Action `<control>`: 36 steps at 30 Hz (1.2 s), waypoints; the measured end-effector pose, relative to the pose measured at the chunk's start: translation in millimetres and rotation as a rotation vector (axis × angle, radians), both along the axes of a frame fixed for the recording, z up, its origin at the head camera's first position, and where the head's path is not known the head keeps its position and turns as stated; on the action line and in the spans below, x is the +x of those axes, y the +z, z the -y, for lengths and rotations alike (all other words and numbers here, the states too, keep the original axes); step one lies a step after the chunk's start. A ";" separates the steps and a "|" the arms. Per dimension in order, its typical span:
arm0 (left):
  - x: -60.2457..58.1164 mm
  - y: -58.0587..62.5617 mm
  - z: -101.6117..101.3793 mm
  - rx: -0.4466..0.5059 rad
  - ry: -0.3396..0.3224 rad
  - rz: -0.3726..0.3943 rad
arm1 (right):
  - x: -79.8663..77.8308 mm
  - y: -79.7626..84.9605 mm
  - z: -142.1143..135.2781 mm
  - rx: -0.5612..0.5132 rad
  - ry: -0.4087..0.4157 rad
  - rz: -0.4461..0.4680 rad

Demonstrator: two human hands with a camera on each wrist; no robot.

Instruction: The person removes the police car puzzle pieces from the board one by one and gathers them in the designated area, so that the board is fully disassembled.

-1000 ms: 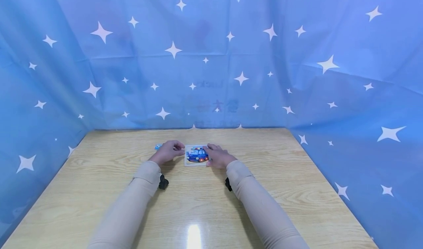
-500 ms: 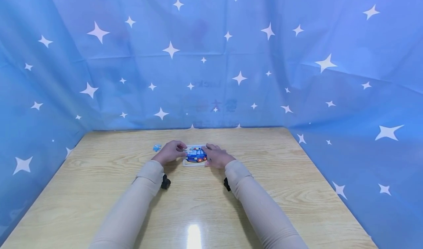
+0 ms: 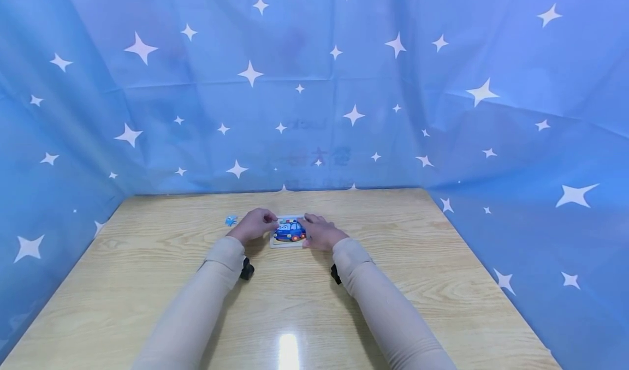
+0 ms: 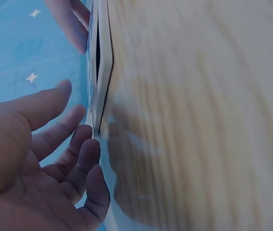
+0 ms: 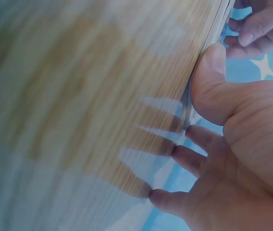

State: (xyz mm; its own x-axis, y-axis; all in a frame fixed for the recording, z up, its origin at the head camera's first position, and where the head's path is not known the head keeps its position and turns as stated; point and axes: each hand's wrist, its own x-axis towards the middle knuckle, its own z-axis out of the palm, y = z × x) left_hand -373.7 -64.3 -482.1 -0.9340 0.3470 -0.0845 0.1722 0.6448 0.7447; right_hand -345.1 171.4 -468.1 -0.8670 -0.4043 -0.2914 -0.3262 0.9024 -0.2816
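A small jigsaw puzzle (image 3: 290, 231) with a blue cartoon car in a pale frame lies flat near the table's far side. My right hand (image 3: 321, 233) holds its right side, the thumb (image 5: 211, 72) at the near edge and other fingertips touching the table. At the left edge is my left hand (image 3: 254, 225), its fingers loosely bent by the puzzle's upper left part. In the left wrist view, the thumb stands apart from the fingers, and a dark gap shows between the picture layer and the frame (image 4: 106, 53). Whether the left fingertips touch a piece is unclear.
A small light-blue piece (image 3: 231, 220) lies on the wooden table (image 3: 295, 293), left of the left hand. Blue cloth (image 3: 304, 48) with white stars hangs behind and at both sides. Black wrist devices (image 3: 247, 269) sit under the sleeves.
The left hand has shifted slightly right, closer over the puzzle's left edge, showing more of the light-blue piece. The right hand stays on the puzzle. The whole head view has drifted slightly.
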 end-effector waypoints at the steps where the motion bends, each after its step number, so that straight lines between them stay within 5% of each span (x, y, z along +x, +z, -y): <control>1: -1.0 -0.3 -1.6 -0.010 0.005 0.004 | 0.0 -0.1 -0.2 -0.005 -0.001 0.002; 36: -9.2 2.3 -23.6 -0.001 0.058 0.029 | 1.1 2.2 -0.5 0.023 0.019 -0.014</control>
